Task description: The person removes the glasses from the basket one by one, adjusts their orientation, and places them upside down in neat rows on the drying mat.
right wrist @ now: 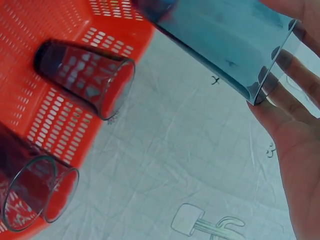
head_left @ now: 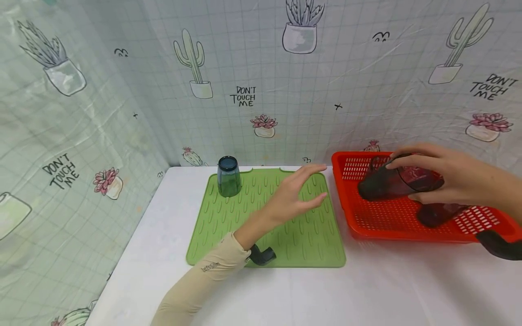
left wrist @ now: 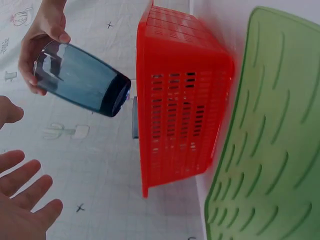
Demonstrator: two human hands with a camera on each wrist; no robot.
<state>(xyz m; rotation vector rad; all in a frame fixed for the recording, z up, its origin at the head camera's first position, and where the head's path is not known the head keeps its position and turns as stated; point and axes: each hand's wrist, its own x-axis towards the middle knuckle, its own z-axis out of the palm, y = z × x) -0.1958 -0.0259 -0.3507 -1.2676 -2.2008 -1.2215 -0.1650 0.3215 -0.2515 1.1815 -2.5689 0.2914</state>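
My right hand (head_left: pixel 452 176) grips a blue tinted drinking glass (right wrist: pixel 220 45) near its open rim. Tilted on its side, the glass is above the red basket (head_left: pixel 343 199), its dark thick base pointing left in the head view. My left hand (head_left: pixel 291 197) hovers over the green ribbed mat (head_left: pixel 277 253), thumb and fingers spread with nothing between them. Another blue glass (head_left: pixel 229 179) stands upside down at the mat's back left. More glasses lie in the basket, among them one (right wrist: pixel 80 75) against its perforated wall and others (right wrist: pixel 30 180) near its edge.
The basket stands on the white table (head_left: pixel 155 253), right of the mat. A patterned cloth (head_left: pixel 228 59) hangs behind and at the left. A black strap piece (head_left: pixel 263 256) shows under the left wrist, another (head_left: pixel 499 244) near the right.
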